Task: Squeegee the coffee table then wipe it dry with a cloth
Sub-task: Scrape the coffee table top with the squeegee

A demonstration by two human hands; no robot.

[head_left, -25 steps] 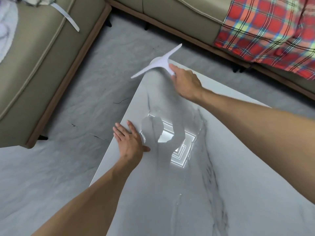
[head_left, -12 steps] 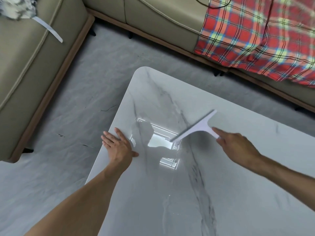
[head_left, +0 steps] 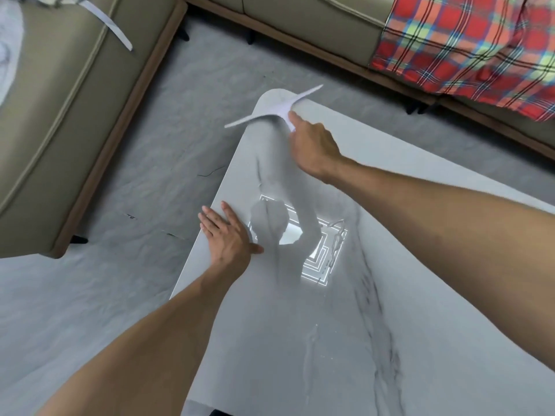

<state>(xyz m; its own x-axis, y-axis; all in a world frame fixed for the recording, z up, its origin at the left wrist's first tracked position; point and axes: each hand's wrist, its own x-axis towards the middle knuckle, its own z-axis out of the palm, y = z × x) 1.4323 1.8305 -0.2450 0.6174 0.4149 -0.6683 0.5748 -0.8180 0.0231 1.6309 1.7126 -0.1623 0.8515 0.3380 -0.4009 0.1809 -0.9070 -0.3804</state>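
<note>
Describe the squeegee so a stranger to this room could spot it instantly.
Find the white marble coffee table and go to its far rounded corner. There the right hand grips a white T-shaped squeegee, its long thin blade overhanging the table's edge. Nothing else on the table is a tool.

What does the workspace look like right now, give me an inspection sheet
Surface: white marbled table, glossy, thin water streaks near its middle.
Job's things: squeegee at the far corner, blade overhanging the edge; cloth nothing seen.
Clutter: nothing seen on the table.
Grippers: right hand holds the squeegee handle; left hand flat on the left edge.
Cables: nothing seen.
Surroundings: beige sofa, plaid blanket, grey floor.
</note>
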